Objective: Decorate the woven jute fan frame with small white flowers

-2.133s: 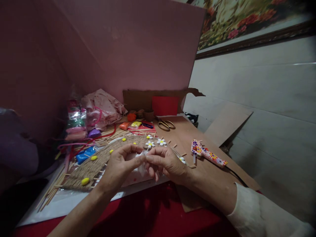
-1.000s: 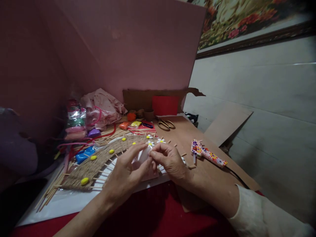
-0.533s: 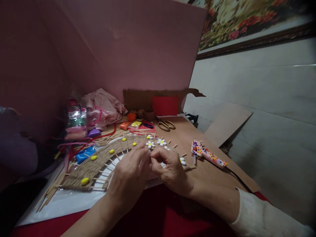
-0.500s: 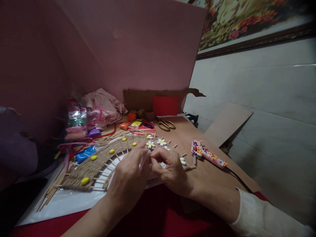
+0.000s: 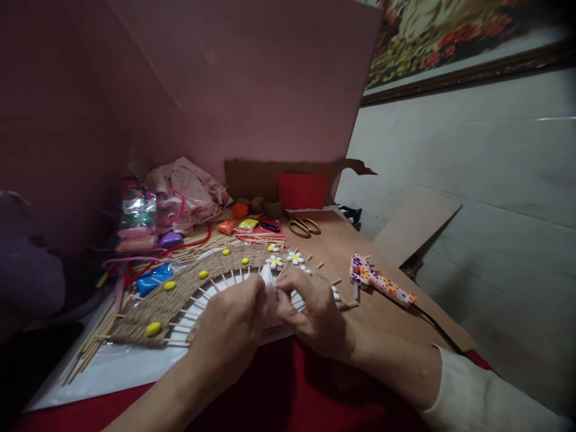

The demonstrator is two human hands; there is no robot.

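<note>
Between my hands is a small white bag (image 5: pixel 269 281), its top corner poking up; what it holds is hidden. My left hand (image 5: pixel 234 321) is closed around its left side. At its right side my right hand (image 5: pixel 312 312) pinches, thumb against curled fingers. Beneath and behind them lies a curved, fan-shaped panel of woven twine (image 5: pixel 180 303) on thin wooden sticks. Yellow clay ovals (image 5: pixel 153 329) dot its left part. White-petalled clay flowers (image 5: pixel 295 258) with yellow centres sit on its right part, some partly covered by my right hand.
A flower-patterned glue gun (image 5: pixel 380 282) lies on the brown board (image 5: pixel 342 252) at right, its cord trailing off. Scissors (image 5: pixel 302 226) with gold handles rest behind the panel. Clay packets (image 5: pixel 155 279), loose sticks (image 5: pixel 85 354) and crumpled pink fabric (image 5: pixel 189 189) are at left.
My hands have drawn slightly apart, the left one lowering, and the white bag between them shows more. The panel and glue gun lie as before.
</note>
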